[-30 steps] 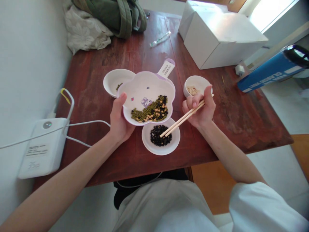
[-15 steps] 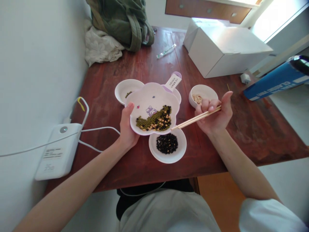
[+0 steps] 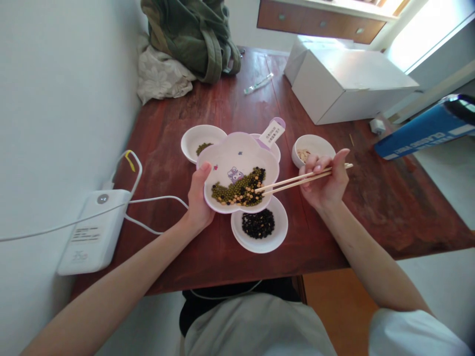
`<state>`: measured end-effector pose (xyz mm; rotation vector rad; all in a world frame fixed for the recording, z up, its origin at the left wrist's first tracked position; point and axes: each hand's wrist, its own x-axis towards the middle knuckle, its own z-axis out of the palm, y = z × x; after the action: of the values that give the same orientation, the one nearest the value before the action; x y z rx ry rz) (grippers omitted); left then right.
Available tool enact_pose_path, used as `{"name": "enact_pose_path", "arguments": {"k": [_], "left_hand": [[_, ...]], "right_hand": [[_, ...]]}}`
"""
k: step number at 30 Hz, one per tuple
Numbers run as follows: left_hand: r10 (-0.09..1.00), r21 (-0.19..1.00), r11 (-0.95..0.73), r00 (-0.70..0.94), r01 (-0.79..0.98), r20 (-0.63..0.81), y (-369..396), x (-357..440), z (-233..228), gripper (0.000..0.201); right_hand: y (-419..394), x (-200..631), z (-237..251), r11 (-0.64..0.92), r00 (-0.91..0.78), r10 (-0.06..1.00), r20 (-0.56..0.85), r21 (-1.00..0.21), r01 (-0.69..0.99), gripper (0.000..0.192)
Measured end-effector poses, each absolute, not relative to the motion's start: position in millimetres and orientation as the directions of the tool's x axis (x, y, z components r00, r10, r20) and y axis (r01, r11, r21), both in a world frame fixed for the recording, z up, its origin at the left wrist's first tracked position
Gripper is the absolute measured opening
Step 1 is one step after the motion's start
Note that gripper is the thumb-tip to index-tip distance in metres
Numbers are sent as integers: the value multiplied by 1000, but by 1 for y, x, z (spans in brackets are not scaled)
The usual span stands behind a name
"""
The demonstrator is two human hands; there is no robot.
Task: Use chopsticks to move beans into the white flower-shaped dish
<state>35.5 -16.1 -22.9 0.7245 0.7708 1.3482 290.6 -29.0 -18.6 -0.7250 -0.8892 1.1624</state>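
Note:
My left hand (image 3: 198, 198) grips the left rim of a flower-shaped white plate (image 3: 230, 158), tilted toward me, with mixed green, black and yellow beans (image 3: 239, 190) heaped at its near edge. My right hand (image 3: 326, 183) holds a pair of wooden chopsticks (image 3: 297, 180); their tips reach into the bean heap. Below the plate sits a small white dish of black beans (image 3: 259, 223). A small dish with a few green beans (image 3: 200, 143) stands at the left, and a small bowl of pale beans (image 3: 311, 148) at the right.
The dishes rest on a dark red wooden table (image 3: 237, 99). A white box (image 3: 345, 84) stands at the back right, a green bag (image 3: 193, 34) and cloth at the back left. A white device with a cable (image 3: 92, 227) sits at the left edge, a blue object (image 3: 423, 131) at the right.
My right hand lifted the chopstick tips out of the black bean dish and moved them up into the mixed heap on the plate. The camera view shifted.

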Motion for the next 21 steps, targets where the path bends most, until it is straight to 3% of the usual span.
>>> {"name": "enact_pose_path", "arguments": {"k": [12,21], "left_hand": [[997,805,6,68,-593,43,-12,39,-19,34],[998,832,-17,40,-554,47,-11,40,-22,33]], "right_hand": [[-26,293,-20,238,133,971,199,-854,-463,57],[-24,292,-22,252,135,968,214,-856,-452,58]]}}
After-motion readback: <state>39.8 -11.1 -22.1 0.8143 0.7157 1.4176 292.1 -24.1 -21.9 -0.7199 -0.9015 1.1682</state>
